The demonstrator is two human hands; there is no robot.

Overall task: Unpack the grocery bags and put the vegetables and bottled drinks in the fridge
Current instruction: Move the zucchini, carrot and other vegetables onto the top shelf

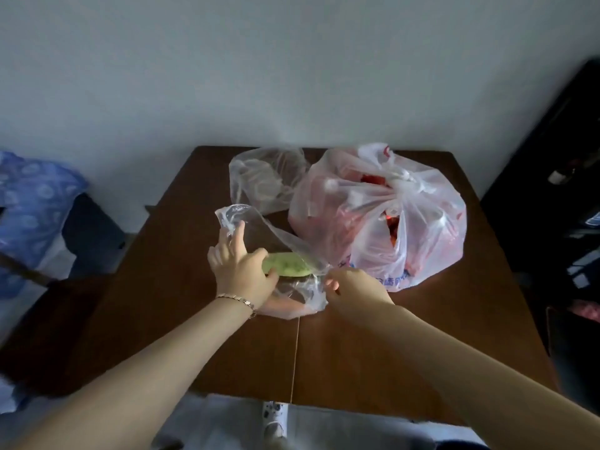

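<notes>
While the right hand (354, 285) pinches the plastic of the small clear bag (235, 216), the left hand (242, 271) grips a pale green vegetable (290, 264) inside it.

The small clear bag lies on the table (194, 319) just left of the large tied bag (389, 216) and touching its front – the vegetable rests in its open mouth, the left thumb and curled fingers clamped round one end and one finger stretched up to the plastic lip. The right fingertips are pressed together on the film right in front of the large tied bag. A second clear bag (263, 180) sits behind, against the large tied bag's left side. Something orange-pink lies lower in the small bag, too blurred to name.
</notes>
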